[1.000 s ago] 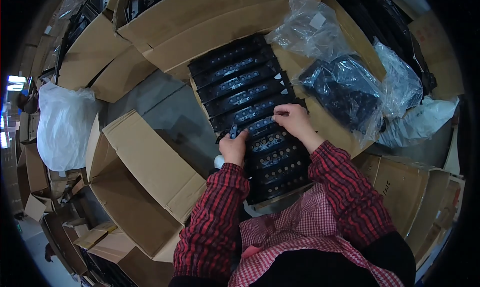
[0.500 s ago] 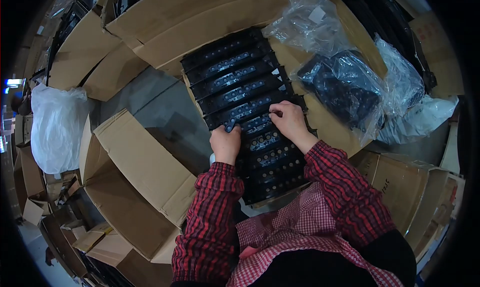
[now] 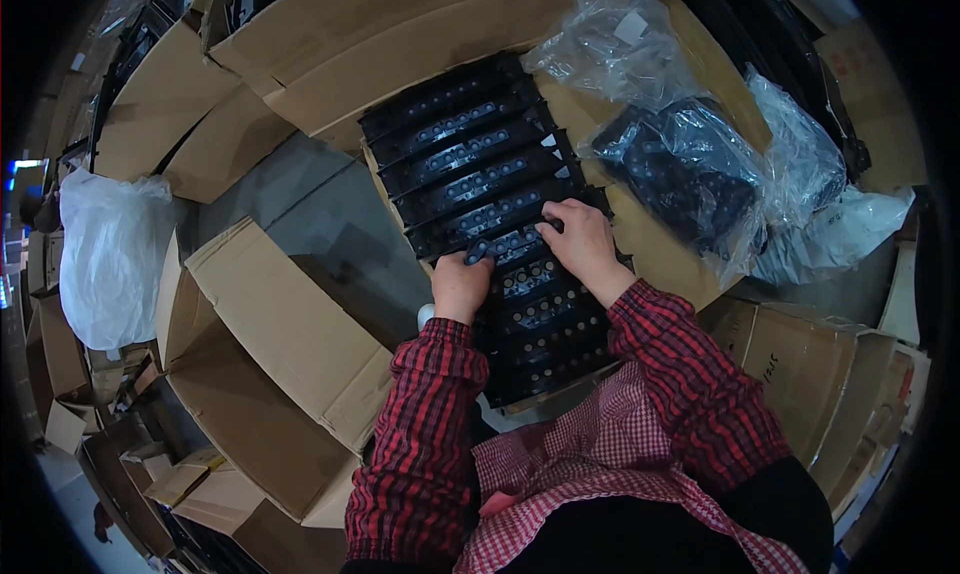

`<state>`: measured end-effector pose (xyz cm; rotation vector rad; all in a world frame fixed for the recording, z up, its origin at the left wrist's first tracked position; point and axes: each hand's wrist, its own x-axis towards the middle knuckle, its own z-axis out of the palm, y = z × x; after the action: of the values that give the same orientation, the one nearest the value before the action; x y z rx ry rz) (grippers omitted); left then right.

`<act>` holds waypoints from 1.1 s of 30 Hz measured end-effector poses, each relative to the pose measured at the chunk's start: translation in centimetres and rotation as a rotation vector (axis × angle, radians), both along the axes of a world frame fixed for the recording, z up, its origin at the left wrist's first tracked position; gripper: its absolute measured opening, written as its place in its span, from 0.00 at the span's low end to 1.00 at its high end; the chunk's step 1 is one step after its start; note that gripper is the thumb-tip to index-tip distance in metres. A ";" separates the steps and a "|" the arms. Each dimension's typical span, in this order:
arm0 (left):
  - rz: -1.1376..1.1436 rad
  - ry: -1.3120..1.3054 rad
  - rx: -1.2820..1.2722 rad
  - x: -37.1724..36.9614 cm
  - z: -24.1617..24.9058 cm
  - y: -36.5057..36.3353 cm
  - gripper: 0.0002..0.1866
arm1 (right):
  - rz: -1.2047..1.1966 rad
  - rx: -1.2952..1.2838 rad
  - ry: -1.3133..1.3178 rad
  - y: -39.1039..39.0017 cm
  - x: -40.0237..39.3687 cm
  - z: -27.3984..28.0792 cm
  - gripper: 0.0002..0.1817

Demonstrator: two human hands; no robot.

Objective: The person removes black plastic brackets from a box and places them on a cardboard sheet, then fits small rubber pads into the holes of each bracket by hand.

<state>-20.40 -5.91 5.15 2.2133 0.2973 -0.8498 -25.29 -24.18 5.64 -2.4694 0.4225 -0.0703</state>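
While a white plastic bag (image 3: 115, 259) is being seen well to the left of the fingers of the left hand (image 3: 461, 286), an open cardboard box (image 3: 290, 334) is being shown nearer, at their lower left. Between the left thumb and forefinger, which are being closed on it, a small dark piece (image 3: 480, 251) is being held, near the left edge of the black slats (image 3: 465, 157). These slats are being seen one behind another, from beyond the fingertips down to the near side of both hands, and rows of round studs are being shown on them. By the right hand (image 3: 582, 242), the fingertips are being brought together just above the right part of the slats; whether something is being gripped there, it cannot be told. To the right of these fingers, dark parts are being enclosed by a clear plastic bag (image 3: 685, 179). At their lower right, a carton (image 3: 800, 374) is being seen.
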 end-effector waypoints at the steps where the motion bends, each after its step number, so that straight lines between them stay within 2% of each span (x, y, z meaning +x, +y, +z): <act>1: 0.014 0.031 -0.008 0.0 -0.3 0.0 0.14 | 0.003 -0.001 -0.001 -0.1 0.0 0.3 0.07; 3: 0.023 -0.001 -0.033 0.1 -0.8 0.0 0.13 | -0.062 -0.050 -0.185 -0.6 0.0 0.8 0.07; 5: 0.033 -0.030 -0.060 0.2 0.0 -0.2 0.13 | -0.047 -0.052 -0.242 -1.5 0.1 1.7 0.07; 7: 0.122 0.042 -0.191 0.4 1.0 -0.3 0.10 | 0.053 0.038 -0.170 -2.1 -0.1 2.4 0.07; 11: 0.090 0.046 -0.119 0.9 1.2 0.3 0.15 | 0.207 0.044 -0.016 -1.6 -1.1 0.6 0.13; 13: 0.228 -0.003 -0.284 1.3 2.0 0.4 0.08 | 0.268 -0.003 -0.046 -1.1 -1.5 -0.3 0.16; 14: 0.277 0.000 -0.360 1.5 4.1 0.4 0.07 | 0.267 -0.001 -0.046 -0.9 -1.6 -0.2 0.16; 15: 0.278 0.000 -0.359 1.6 5.7 0.5 0.07 | 0.298 -0.089 0.012 -0.7 -1.7 0.0 0.18; 16: 0.330 0.003 -0.461 1.7 7.2 0.7 0.07 | 0.329 -0.177 0.069 -0.5 -1.8 0.3 0.20; 18: 0.394 0.001 -0.619 1.7 8.8 1.1 0.09 | 0.343 -0.161 0.082 -0.1 -1.7 0.7 0.21; 20: 0.402 -0.009 -0.640 1.8 9.5 1.3 0.09 | 0.361 -0.142 0.099 0.6 -1.7 0.9 0.22; 23: 0.391 -0.025 -0.681 1.5 10.1 1.2 0.10 | 0.571 -0.023 -0.048 2.7 -1.9 0.7 0.24; 27: 0.348 -0.032 -0.712 1.2 10.4 0.7 0.11 | 0.583 -0.044 -0.035 4.4 -1.9 -0.3 0.25; 30: 0.346 -0.040 -0.704 1.2 10.4 0.8 0.11 | 0.577 -0.021 0.100 4.6 -1.6 -0.4 0.27; 33: 0.337 -0.034 -0.725 1.2 10.7 0.8 0.11 | 0.575 -0.125 0.121 5.1 -1.7 -0.2 0.25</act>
<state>-19.15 -5.14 15.87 1.4497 0.2789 -0.6041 -27.03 -19.13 5.49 -2.6302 -0.2607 0.2981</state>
